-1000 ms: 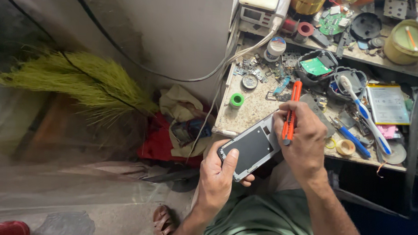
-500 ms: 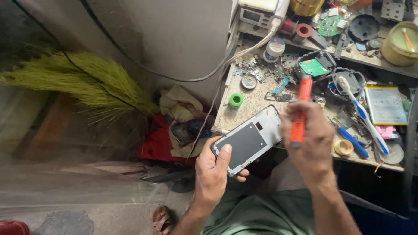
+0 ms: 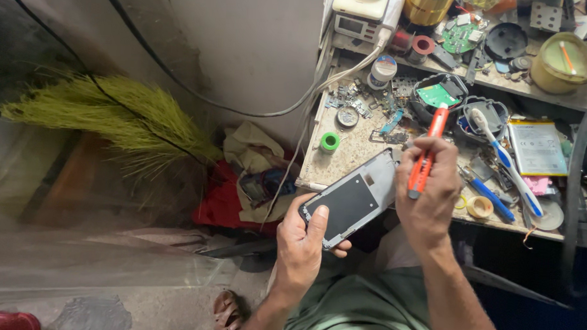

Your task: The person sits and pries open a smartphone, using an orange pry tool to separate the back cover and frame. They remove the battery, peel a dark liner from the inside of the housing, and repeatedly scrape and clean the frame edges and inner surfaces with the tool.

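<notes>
My left hand (image 3: 304,240) grips the lower end of an opened phone body (image 3: 354,196), a grey frame with a dark inner panel, held tilted above my lap. My right hand (image 3: 429,192) is closed around an orange-handled tool (image 3: 427,153) that points down at the upper right edge of the phone frame. The tool's tip is hidden behind my fingers and the frame. Both hands hover just in front of the workbench edge (image 3: 319,184).
The cluttered bench carries a green tape roll (image 3: 329,142), small metal parts, a green circuit board (image 3: 437,95), a toothbrush (image 3: 505,159), a flat battery (image 3: 537,147), a yellow lidded tub (image 3: 564,62) and white cables. A grass broom (image 3: 113,119) and rags lie left on the floor.
The phone body has shifted slightly up and right toward the bench. My right hand turned the orange tool more upright and lowered it against the frame's upper edge.
</notes>
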Tool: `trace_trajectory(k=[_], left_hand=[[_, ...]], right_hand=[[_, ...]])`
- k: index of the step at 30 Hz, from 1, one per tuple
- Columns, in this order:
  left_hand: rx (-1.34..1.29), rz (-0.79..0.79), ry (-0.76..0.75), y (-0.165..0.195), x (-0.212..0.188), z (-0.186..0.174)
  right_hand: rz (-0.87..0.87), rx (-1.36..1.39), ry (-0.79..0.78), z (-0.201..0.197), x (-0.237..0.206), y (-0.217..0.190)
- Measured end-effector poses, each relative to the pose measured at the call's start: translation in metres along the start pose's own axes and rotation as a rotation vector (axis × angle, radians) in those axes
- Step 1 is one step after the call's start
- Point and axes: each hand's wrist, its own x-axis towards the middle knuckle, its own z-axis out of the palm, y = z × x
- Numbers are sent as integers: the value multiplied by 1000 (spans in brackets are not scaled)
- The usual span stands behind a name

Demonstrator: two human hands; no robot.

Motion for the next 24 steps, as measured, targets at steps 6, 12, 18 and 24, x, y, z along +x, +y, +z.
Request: trace_trajectory(k=[6,12,18,24], left_hand=[[-43,8,36,1,-1,-4],[-30,3,59,-2,0,-7],[-34,6,39,-2,3,-11],[-69,-18,47,-2,4,-9]], right_hand=[[193,329,106,-28,-11,5],[-57,-308,243,-87,-19,24],[-135,-322,128,-96,-36,46],[-148,-614,-53,-105,-26,64]])
